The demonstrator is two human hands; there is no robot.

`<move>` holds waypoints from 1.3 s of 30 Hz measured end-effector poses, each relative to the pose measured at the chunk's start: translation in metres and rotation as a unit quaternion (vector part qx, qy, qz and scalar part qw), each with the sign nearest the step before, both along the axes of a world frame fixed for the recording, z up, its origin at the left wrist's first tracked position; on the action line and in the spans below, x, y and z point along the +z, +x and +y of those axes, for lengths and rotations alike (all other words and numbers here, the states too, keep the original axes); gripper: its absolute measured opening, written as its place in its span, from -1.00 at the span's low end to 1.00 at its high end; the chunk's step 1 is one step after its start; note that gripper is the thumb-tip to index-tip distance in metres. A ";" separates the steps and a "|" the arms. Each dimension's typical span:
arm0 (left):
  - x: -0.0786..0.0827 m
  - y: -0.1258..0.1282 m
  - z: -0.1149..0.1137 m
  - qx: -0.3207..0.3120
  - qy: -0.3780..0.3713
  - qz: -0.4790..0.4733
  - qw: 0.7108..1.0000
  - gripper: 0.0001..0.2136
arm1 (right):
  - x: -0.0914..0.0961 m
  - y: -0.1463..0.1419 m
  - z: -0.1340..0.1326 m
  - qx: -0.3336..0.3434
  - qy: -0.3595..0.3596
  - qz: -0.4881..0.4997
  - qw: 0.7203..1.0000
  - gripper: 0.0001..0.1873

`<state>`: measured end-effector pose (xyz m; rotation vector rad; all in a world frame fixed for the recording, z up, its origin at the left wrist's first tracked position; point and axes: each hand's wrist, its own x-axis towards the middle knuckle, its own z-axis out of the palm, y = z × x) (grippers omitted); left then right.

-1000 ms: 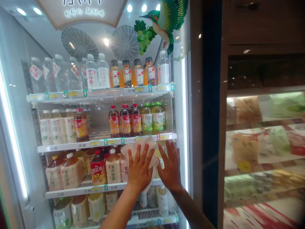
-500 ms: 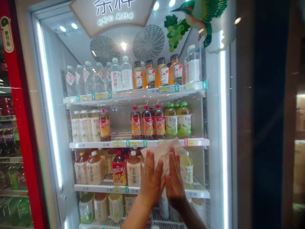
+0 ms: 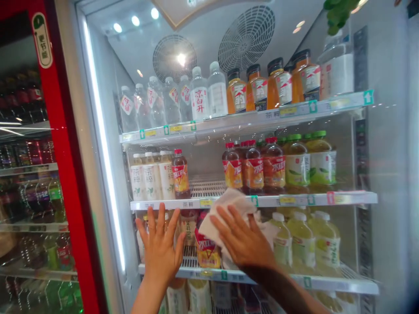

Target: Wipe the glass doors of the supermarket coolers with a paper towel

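My left hand (image 3: 160, 248) is raised against the clear glass door of a lit drinks fridge, fingers spread and nothing held. To its right, my right hand (image 3: 244, 240) holds a pale cloth (image 3: 234, 200) flat under its palm and fingers, pressed to the glass. Part of the cloth is hidden by that hand. Behind the glass, a red-labelled iced tea bottle (image 3: 207, 253) is partly covered by the cloth. Above the cloth, red-capped tea bottles (image 3: 253, 168) stand on the middle shelf.
Clear water bottles (image 3: 199, 96) and orange drinks with black caps (image 3: 258, 89) line the top shelf. Green-capped bottles (image 3: 322, 159) stand at the right. A red-framed fridge (image 3: 68, 174) adjoins on the left. A light strip (image 3: 103, 144) runs up the fridge's left side.
My hands were close together around the cloth. Now the left has come away to the left with fingers spread, and the right alone has the cloth. The view has moved closer and tilted.
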<state>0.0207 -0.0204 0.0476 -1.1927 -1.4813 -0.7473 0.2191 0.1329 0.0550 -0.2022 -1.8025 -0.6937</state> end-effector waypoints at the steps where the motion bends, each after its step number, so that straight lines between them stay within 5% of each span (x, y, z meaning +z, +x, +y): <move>1: 0.002 -0.009 -0.001 -0.005 -0.003 0.006 1.000 -0.32 | 0.013 -0.004 0.000 -0.007 -0.022 0.037 0.999 -0.29; 5: 0.002 -0.034 -0.010 -0.035 -0.010 0.017 0.999 -0.32 | 0.044 -0.017 -0.007 0.015 -0.067 0.155 0.986 -0.22; 9: -0.005 -0.053 -0.029 -0.061 -0.008 -0.008 0.998 -0.31 | 0.025 -0.038 -0.023 0.052 0.102 -0.100 0.988 -0.30; 11: -0.004 -0.063 -0.036 -0.075 -0.016 0.000 0.997 -0.31 | 0.037 -0.046 -0.023 0.057 0.126 -0.159 0.978 -0.33; 14: 0.002 -0.072 -0.036 -0.072 -0.017 -0.005 0.997 -0.28 | 0.080 -0.057 -0.020 0.060 0.051 -0.043 0.996 -0.21; 16: 0.005 -0.073 -0.032 -0.060 -0.005 -0.032 0.998 -0.26 | 0.093 -0.066 -0.023 0.047 0.014 0.041 0.998 -0.14; 19: 0.001 -0.073 -0.027 -0.052 0.005 -0.055 0.997 -0.23 | 0.064 -0.082 -0.040 0.035 0.073 -0.070 0.994 -0.27; 22: -0.005 -0.077 -0.028 -0.059 0.002 -0.048 0.997 -0.20 | 0.046 -0.097 -0.052 0.033 0.195 -0.313 0.929 -0.34; 24: -0.006 -0.081 -0.030 -0.060 0.018 -0.055 0.996 -0.18 | 0.076 -0.103 -0.052 0.004 0.205 -0.320 0.925 -0.21; 26: -0.007 -0.082 -0.030 -0.055 0.049 -0.064 0.995 -0.17 | 0.124 -0.107 -0.050 -0.052 0.140 -0.186 0.971 -0.11; 28: -0.009 -0.081 -0.028 -0.058 0.071 -0.064 0.994 -0.16 | 0.153 -0.109 -0.050 -0.107 0.056 -0.029 0.992 -0.18; 30: -0.014 -0.081 -0.025 -0.077 0.068 -0.054 0.993 -0.17 | 0.139 -0.107 -0.053 -0.125 0.023 0.016 0.992 -0.19; 33: -0.020 -0.085 -0.021 -0.108 0.052 -0.028 0.992 -0.21 | 0.072 -0.098 -0.057 -0.090 0.107 -0.143 0.980 -0.08; 35: -0.017 -0.089 -0.016 -0.123 0.056 0.007 0.991 -0.21 | 0.049 -0.086 -0.051 -0.081 0.151 -0.212 0.962 -0.10; 39: 0.001 -0.081 -0.002 -0.146 0.063 0.041 0.986 -0.21 | 0.088 -0.061 -0.028 -0.165 0.026 -0.041 0.985 -0.15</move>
